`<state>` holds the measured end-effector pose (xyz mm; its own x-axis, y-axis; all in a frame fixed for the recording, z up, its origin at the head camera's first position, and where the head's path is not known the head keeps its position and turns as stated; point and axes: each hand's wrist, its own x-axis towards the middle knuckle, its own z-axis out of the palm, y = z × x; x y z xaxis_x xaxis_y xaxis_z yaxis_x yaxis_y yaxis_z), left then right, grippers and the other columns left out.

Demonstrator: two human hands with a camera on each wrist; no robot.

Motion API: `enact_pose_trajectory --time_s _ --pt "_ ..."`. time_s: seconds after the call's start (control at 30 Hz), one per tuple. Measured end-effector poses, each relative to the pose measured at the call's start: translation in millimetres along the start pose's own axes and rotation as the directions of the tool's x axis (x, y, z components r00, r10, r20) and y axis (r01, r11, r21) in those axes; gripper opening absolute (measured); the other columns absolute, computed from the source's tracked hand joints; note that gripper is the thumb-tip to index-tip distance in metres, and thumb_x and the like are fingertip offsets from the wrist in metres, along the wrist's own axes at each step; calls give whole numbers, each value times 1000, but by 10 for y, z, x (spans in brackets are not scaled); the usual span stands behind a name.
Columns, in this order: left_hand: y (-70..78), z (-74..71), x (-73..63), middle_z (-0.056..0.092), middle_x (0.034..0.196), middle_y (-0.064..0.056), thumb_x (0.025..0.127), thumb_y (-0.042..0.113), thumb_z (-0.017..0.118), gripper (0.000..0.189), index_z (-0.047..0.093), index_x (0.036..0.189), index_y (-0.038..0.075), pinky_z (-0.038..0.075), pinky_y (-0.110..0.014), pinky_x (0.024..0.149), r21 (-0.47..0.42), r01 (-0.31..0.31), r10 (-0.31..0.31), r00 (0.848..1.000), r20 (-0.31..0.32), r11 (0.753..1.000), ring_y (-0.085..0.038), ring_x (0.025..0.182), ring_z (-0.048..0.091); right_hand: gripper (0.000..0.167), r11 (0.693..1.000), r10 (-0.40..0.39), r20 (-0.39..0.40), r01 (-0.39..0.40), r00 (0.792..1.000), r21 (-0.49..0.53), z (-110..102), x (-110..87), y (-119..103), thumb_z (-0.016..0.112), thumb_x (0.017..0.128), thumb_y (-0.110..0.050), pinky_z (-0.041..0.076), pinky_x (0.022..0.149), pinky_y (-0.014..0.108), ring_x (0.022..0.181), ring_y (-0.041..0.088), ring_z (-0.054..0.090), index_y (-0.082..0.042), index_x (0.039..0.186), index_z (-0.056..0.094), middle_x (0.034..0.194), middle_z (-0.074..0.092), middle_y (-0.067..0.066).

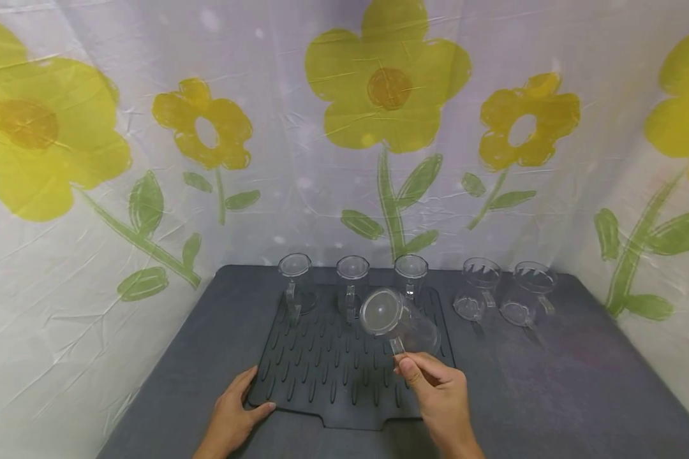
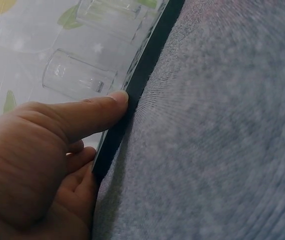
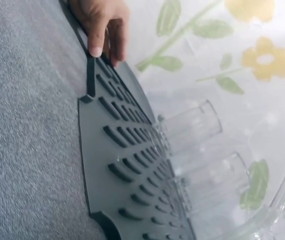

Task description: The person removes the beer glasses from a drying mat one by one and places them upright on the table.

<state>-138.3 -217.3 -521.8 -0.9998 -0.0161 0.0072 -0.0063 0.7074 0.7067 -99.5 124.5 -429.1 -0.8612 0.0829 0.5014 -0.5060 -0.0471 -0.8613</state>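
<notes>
In the head view my right hand (image 1: 443, 389) pinches the handle of a clear mug (image 1: 416, 328) between thumb and fingers. This mug hangs tilted over the right part of a dark ribbed drying mat (image 1: 321, 376), its round base turned up and to the left. Along the mat's back row stand three upside-down clear mugs, the left mug (image 1: 305, 287), the middle mug (image 1: 353, 290) and the right mug (image 1: 411, 274). My left hand (image 1: 232, 411) rests at the mat's front left corner, thumb on the front edge, fingers along the left side.
Right of the mat, two clear mugs, one (image 1: 475, 293) beside another (image 1: 525, 296), stand upright on the dark grey table (image 1: 551, 382). A flower-printed sheet (image 1: 298, 191) hangs close behind the table and along both sides.
</notes>
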Motion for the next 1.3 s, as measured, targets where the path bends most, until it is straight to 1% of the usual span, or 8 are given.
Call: enact_pose_trajectory --time_s 0.2,0.33,0.47,0.6,0.73,0.87,1.07,1.3 --pt "-7 6 8 42 140 -28 72 30 86 91 41 141 -8 40 -54 100 -12 0 0 1000 4 1000 -46 129 37 13 997 -73 -6 73 997 22 -60 9 6 64 85 15 56 76 29 85 21 66 13 96 70 90 66 25" --pt "-12 -1 16 42 140 -29 72 29 87 91 41 141 -8 40 -53 100 -15 6 -6 1000 14 1000 -46 129 37 14 991 -129 -22 129 991 -17 -72 8 13 68 82 15 54 70 23 81 18 62 11 95 72 85 68 20" --pt "-5 -9 19 42 139 -29 72 30 87 91 41 141 -8 39 -56 100 -8 15 -15 1000 23 1000 -47 129 37 19 973 -224 -28 222 974 -69 -80 3 32 68 78 19 50 66 20 79 15 57 9 94 73 80 69 15" --pt "13 -9 10 42 139 -30 73 30 86 91 41 141 -9 39 -55 100 -21 17 -17 1000 23 1000 -47 129 37 15 958 -270 -29 265 962 -111 -96 -9 57 70 80 14 49 68 19 81 14 55 8 94 74 78 68 14" --pt "39 -4 -5 42 138 -31 76 30 84 87 41 140 -11 41 -50 100 -49 3 -3 1000 0 999 -45 127 41 13 941 -317 -22 312 948 -130 -115 -16 84 70 81 13 48 70 19 81 16 54 8 92 74 77 68 14" --pt "67 -10 -20 42 138 -32 81 29 80 80 42 139 -11 42 -47 99 -76 -5 2 999 -38 997 -44 125 44 16 908 -387 -18 378 922 -183 -125 -20 107 72 76 16 48 70 19 79 17 55 6 90 75 76 68 12" --pt "206 -43 -42 41 140 -31 84 31 77 77 42 142 -6 44 -50 98 -95 -2 -6 996 -86 995 -46 121 48 26 860 -443 -15 421 896 -288 -119 -15 53 75 66 22 49 68 19 75 18 57 4 85 75 73 68 6" --pt "430 -34 -27 43 142 -23 84 33 78 76 43 144 2 43 -51 98 -153 -62 40 989 -143 986 -44 121 49 28 849 -445 1 422 896 -318 -56 -16 -156 75 64 23 48 70 18 73 18 56 3 84 76 69 68 3"
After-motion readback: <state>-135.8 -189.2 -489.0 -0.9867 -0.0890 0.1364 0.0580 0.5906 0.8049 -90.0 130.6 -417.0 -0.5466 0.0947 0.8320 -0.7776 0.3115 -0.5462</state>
